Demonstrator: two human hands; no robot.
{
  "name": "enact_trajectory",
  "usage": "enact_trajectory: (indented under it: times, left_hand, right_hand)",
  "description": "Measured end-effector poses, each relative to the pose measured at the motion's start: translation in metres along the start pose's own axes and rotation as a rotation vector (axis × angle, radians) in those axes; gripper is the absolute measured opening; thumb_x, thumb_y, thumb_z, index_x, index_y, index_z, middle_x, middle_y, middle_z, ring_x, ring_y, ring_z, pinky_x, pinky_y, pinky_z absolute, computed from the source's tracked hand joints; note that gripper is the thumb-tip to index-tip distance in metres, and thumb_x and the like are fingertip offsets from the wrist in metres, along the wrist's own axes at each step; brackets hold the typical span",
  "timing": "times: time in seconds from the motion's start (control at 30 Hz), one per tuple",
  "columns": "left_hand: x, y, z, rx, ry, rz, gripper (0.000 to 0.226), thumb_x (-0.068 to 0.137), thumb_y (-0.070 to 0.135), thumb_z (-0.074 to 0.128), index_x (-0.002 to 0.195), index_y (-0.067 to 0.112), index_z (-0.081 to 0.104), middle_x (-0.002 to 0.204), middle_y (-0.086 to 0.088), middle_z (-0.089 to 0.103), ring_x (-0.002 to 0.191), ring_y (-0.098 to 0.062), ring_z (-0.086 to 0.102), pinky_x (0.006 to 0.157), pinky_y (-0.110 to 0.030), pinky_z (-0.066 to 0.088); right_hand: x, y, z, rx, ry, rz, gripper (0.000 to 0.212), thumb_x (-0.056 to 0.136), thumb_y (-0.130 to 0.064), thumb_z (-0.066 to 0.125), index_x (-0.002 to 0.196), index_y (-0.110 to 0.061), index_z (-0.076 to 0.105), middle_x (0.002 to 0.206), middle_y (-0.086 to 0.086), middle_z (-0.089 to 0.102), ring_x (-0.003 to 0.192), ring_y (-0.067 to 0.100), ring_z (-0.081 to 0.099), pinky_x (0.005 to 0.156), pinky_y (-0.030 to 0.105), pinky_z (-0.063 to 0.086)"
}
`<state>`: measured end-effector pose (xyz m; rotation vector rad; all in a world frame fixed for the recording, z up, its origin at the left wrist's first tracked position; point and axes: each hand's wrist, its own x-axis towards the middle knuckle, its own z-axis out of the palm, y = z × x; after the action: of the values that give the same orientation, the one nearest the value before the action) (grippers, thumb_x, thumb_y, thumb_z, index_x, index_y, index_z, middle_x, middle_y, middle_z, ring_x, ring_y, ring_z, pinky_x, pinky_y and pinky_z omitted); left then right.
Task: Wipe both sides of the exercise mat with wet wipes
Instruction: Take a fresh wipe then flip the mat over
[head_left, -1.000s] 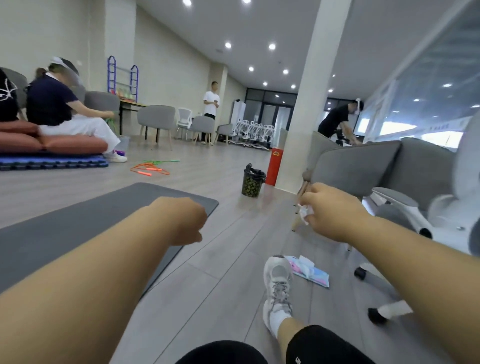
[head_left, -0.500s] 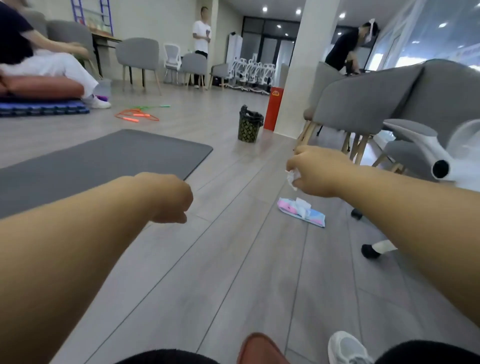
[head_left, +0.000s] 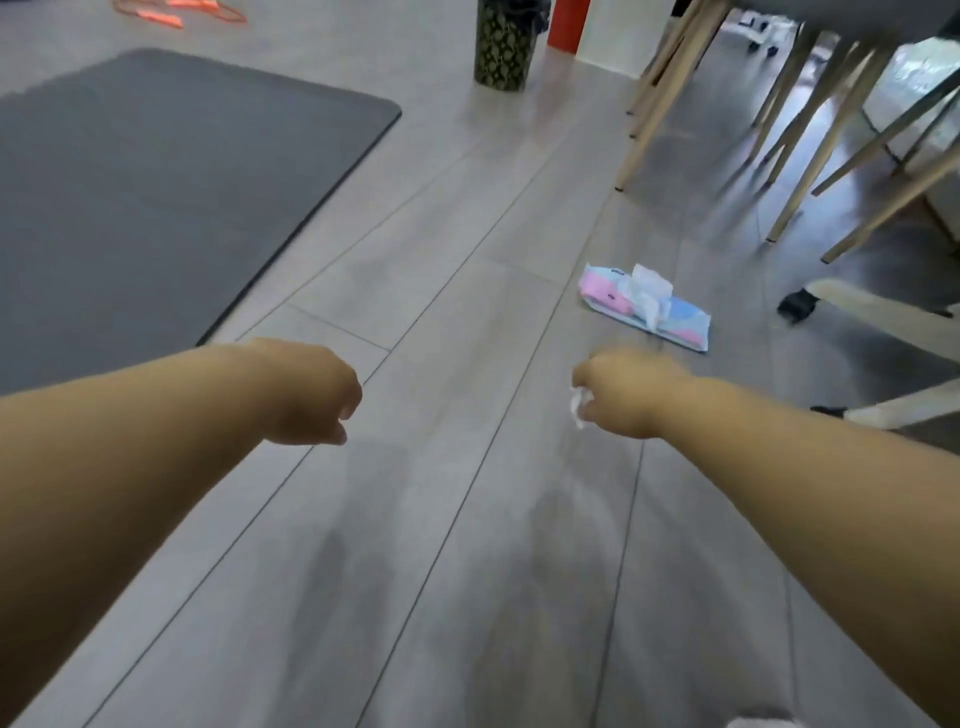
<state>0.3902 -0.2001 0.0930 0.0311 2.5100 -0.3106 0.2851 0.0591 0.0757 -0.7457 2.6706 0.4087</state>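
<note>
The left hand (head_left: 311, 395) is extended above the grey plank floor (head_left: 441, 545). Its fingers are curled into a fist, and no object is visible in it. The right hand (head_left: 626, 395) is extended level with the left and well apart from it. Its fingers are curled round a crumpled white wet wipe (head_left: 578, 406), a small part of which protrudes on the side facing the left hand.

The dark grey rectangular exercise mat (head_left: 156, 182) lies flat on the floor, ahead of the left hand and to its outer side. The flat pink-and-blue wet wipe pack (head_left: 605, 292) lies on the floor just ahead of the right hand, with a white sheet (head_left: 649, 291) standing out of its opening. A dark patterned waste bin (head_left: 501, 47) stands farther ahead, between the lines of the two hands. Pale wooden chair legs (head_left: 657, 104) stand ahead of the right hand, to its outer side.
</note>
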Motion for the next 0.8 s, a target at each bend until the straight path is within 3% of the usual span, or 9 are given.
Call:
enact_trajectory:
  times: [0.17, 0.3, 0.43, 0.63, 0.8]
  left_hand:
    - [0.07, 0.016, -0.012, -0.035, -0.065, 0.068, 0.037, 0.092, 0.05, 0.046, 0.126, 0.036, 0.049, 0.129, 0.01, 0.049, 0.116, -0.016, 0.05, 0.087, -0.028, 0.041]
    - [0.124, 0.04, -0.021, -0.1, -0.084, 0.093, 0.036, 0.093, 0.05, 0.045, 0.126, 0.037, 0.048, 0.129, 0.011, 0.05, 0.116, -0.015, 0.051, 0.087, -0.028, 0.041]
    - [0.171, 0.063, -0.024, -0.168, -0.108, 0.081, 0.037, 0.092, 0.051, 0.045, 0.126, 0.038, 0.049, 0.128, 0.009, 0.051, 0.114, -0.016, 0.052, 0.093, -0.033, 0.045]
    - [0.197, 0.089, -0.039, -0.227, -0.175, 0.081, 0.039, 0.092, 0.05, 0.046, 0.128, 0.035, 0.048, 0.129, 0.008, 0.052, 0.113, -0.017, 0.053, 0.092, -0.033, 0.045]
    - [0.151, 0.094, -0.085, -0.251, -0.263, 0.084, 0.04, 0.093, 0.047, 0.047, 0.129, 0.033, 0.048, 0.13, 0.005, 0.052, 0.115, -0.018, 0.052, 0.095, -0.034, 0.045]
  right_hand:
    - [0.035, 0.049, 0.045, 0.109, -0.216, 0.147, 0.031, 0.088, -0.033, 0.056, 0.114, -0.016, 0.059, 0.12, 0.01, 0.056, 0.107, 0.029, 0.053, 0.079, 0.032, 0.041]
    - [0.076, 0.088, 0.072, 0.189, -0.181, 0.225, 0.027, 0.089, -0.026, 0.052, 0.113, -0.014, 0.058, 0.121, 0.011, 0.053, 0.106, 0.031, 0.053, 0.077, 0.032, 0.041]
    - [0.121, 0.126, 0.091, 0.228, -0.091, 0.273, 0.033, 0.09, -0.023, 0.048, 0.121, -0.015, 0.055, 0.125, 0.011, 0.047, 0.115, 0.033, 0.049, 0.093, 0.039, 0.044]
    - [0.146, 0.158, 0.103, 0.292, -0.145, 0.174, 0.032, 0.09, -0.026, 0.048, 0.118, -0.012, 0.052, 0.122, 0.013, 0.046, 0.113, 0.033, 0.047, 0.095, 0.043, 0.043]
    - [0.113, 0.18, 0.044, 0.302, -0.212, 0.126, 0.04, 0.089, -0.03, 0.056, 0.125, -0.013, 0.052, 0.124, 0.011, 0.048, 0.112, 0.03, 0.048, 0.088, 0.035, 0.041]
